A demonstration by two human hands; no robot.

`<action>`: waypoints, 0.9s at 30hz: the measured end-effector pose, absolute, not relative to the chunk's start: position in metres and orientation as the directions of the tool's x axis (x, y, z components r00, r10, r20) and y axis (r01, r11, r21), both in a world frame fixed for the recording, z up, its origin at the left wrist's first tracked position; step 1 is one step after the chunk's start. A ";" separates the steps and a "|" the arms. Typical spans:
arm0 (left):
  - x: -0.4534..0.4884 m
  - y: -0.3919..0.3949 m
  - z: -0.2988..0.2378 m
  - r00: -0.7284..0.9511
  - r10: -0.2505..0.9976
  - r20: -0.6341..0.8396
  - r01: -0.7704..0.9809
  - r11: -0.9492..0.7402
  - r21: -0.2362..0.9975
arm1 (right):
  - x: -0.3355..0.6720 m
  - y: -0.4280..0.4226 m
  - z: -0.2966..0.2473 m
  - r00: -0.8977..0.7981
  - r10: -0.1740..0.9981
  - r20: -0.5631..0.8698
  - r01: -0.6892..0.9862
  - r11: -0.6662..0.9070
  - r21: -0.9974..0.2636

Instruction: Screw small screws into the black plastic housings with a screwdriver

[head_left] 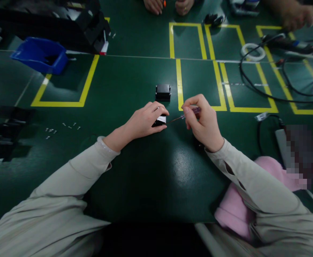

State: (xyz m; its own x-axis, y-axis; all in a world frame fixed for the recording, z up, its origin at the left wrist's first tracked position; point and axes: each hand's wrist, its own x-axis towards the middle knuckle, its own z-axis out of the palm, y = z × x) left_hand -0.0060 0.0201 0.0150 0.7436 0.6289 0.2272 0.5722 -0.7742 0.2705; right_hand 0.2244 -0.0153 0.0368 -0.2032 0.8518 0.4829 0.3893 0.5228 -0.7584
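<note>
My left hand (149, 120) is closed around a small black box (159, 121) with a white label, holding it against the green table. Most of that box is hidden under the fingers. In my right hand (203, 119) is a screwdriver (196, 111) with a clear purplish handle, gripped between thumb and fingers. Its thin shaft points left, and the tip is at or close to the right side of the box; I cannot tell whether it touches. A second black box (163, 92) sits just beyond my left hand, apart from both hands.
Loose screws (50, 131) and several black parts (5, 132) lie to the left. A blue bin (41, 55) stands at the back left. Black cable (252, 84), a white tape ring (253, 52) and pink cloth (236, 210) are at right. Other people's hands (155, 5) show across the table.
</note>
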 end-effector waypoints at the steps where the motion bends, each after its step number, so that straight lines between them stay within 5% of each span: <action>1: -0.006 0.020 0.015 0.743 0.629 0.230 0.572 -0.774 0.271 | 0.224 -0.015 0.036 -0.201 0.850 0.486 0.381 0.525 -0.761; 27: -0.006 0.020 0.016 0.747 0.621 0.237 0.567 -0.782 0.260 | 0.225 -0.015 0.037 -0.214 0.848 0.484 0.361 0.529 -0.768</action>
